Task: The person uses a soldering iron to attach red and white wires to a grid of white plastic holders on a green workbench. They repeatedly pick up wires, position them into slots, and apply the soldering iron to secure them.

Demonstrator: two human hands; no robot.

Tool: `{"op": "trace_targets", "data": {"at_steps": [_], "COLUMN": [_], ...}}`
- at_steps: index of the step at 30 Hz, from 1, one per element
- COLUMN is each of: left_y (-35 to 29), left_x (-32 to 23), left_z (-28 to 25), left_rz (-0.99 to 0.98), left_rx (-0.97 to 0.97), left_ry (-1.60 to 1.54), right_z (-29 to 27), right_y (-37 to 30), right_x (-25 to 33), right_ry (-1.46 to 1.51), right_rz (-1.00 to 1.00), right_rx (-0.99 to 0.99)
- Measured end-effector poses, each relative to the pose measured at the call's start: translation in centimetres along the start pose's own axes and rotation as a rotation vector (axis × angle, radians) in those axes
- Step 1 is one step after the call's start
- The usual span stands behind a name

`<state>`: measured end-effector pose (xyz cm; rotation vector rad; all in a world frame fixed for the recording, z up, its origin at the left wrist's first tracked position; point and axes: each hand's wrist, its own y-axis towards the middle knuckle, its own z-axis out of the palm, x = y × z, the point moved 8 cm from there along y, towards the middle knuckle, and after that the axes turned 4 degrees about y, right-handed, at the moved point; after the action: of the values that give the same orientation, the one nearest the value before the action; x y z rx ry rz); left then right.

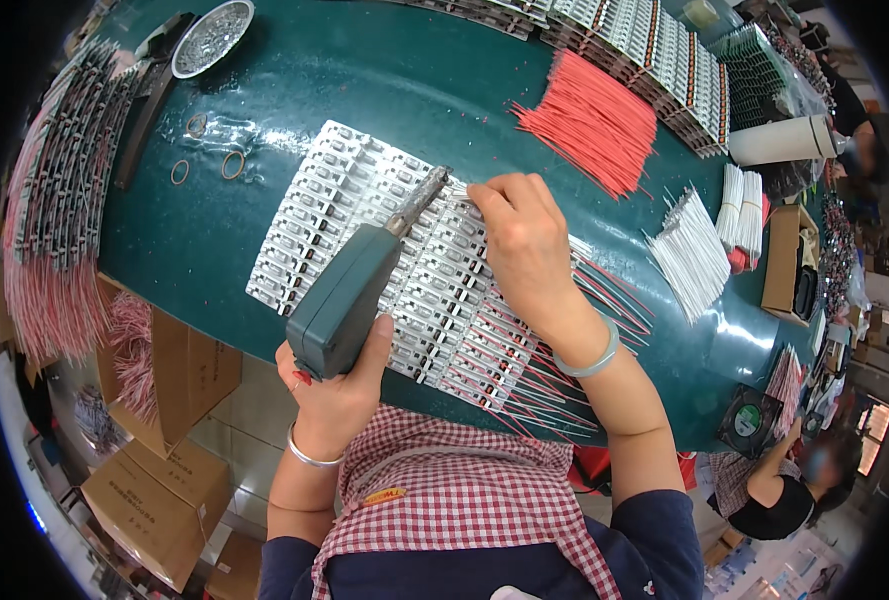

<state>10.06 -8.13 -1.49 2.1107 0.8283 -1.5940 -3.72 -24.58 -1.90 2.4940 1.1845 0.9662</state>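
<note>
Gripping left hand: closed around the lower part of the green tool, some of its fingers hidden beneath.
Pinching right hand: thumb and forefinger narrow together just beside the tool's tip; whatever lies between them is too small to tell.
Green tool: ahead of the left hand, slanting toward the right fingertips; boxy and hard, probably light enough for one hand. Take it by the handle end; the metal nose may be hot, so keep fingers off it.
White panel: beneath and between both hands, flat on the green table; likely light and stiff, its small parts fragile. Best held by the outer edges, clear of the rows.
Red and white wires: lying under the right forearm; thin, springy, apt to tangle. A fingertip pinch near the end should suit one strand.
Red wire pile: beyond the right hand, to its right; probably slippery, better gathered around the middle.
</note>
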Motion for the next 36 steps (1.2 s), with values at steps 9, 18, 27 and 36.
{"op": "trace_targets", "data": {"at_steps": [9, 18, 27, 36], "left_y": [0.0, 0.4, -0.1, -0.1], "left_x": [0.0, 0.1, -0.2, -0.4], "left_z": [0.2, 1.0, -0.2, 0.1], "left_rz": [0.016, 0.013, -0.002, 0.053], "left_rx": [0.028, 0.067, 0.004, 0.021], "left_ry": [-0.024, -0.018, 0.016, 0.035], "right_z": [0.2, 0.2, 0.0, -0.1], "right_y": [-0.2, -0.4, -0.6, -0.6], "right_x": [0.0, 0.0, 0.3, 0.6], "right_ry": [0.004, 0.006, 0.020, 0.021], "right_rz": [-0.002, -0.012, -0.050, -0.057], "right_rx": [0.032, 0.015, -0.006, 0.002]}}
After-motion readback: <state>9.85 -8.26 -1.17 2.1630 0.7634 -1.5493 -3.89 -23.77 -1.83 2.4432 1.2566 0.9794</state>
